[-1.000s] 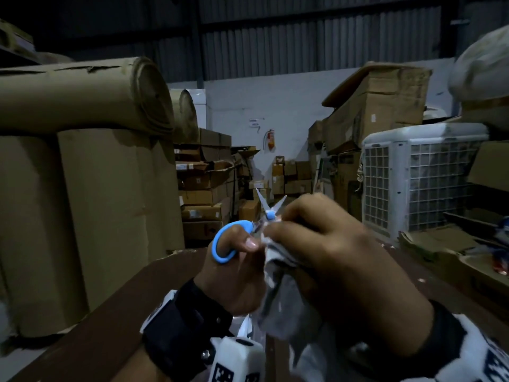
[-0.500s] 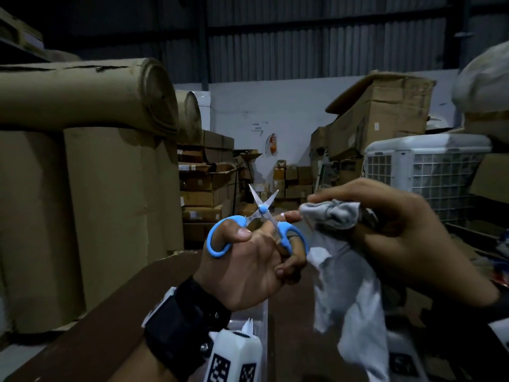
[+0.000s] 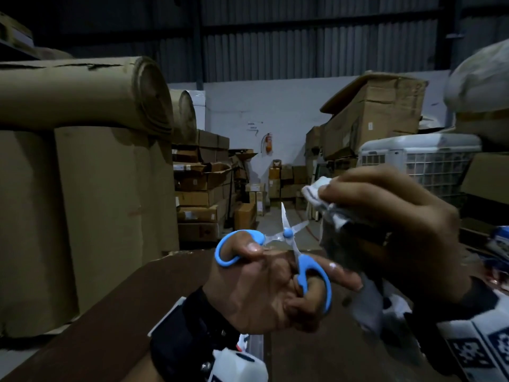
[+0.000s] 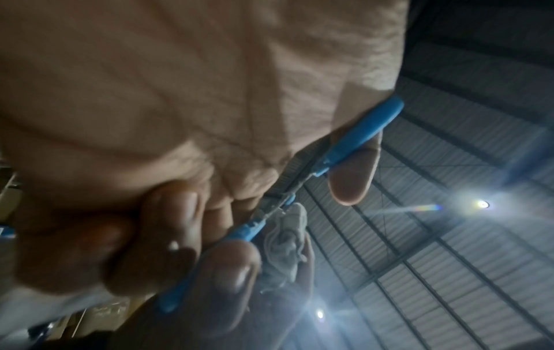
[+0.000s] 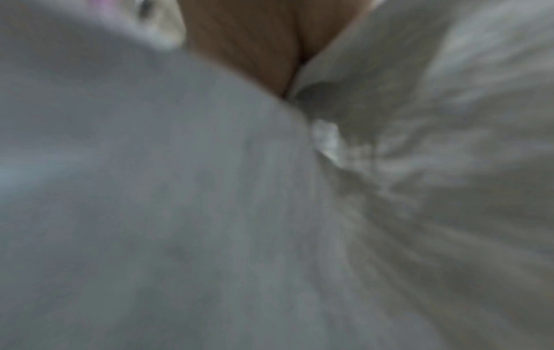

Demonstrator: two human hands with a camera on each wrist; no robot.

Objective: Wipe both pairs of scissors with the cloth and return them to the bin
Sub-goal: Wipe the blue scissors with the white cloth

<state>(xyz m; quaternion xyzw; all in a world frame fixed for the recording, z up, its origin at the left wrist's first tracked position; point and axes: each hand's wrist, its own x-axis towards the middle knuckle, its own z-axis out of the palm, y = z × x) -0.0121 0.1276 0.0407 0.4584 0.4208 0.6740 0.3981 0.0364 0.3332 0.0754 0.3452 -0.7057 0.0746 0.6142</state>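
Blue-handled scissors (image 3: pixel 287 234) point up and away with their blades spread in an X. My left hand (image 3: pixel 264 282) holds them, thumb through one loop and fingers through the other; the left wrist view shows the same scissors (image 4: pixel 338 154) edge-on. My right hand (image 3: pixel 385 224) grips a bunched grey-white cloth (image 3: pixel 316 190) just right of and slightly above the blades, apart from them. The right wrist view is filled by blurred cloth (image 5: pixel 210 213). A corner of the clear bin (image 3: pixel 256 344) shows below my left wrist. The second pair of scissors is not in view.
A dark brown table (image 3: pixel 115 321) lies under both hands. Large cardboard rolls (image 3: pixel 82 92) stand at the left, stacked cardboard boxes (image 3: pixel 203 194) behind, and a white grilled air cooler (image 3: pixel 418 161) at the right. Loose items (image 3: pixel 498 244) lie at the table's right edge.
My right hand has pulled the cloth off the scissors and moved it to the right. The left hand has spread the blades wider and lowered the scissors slightly.
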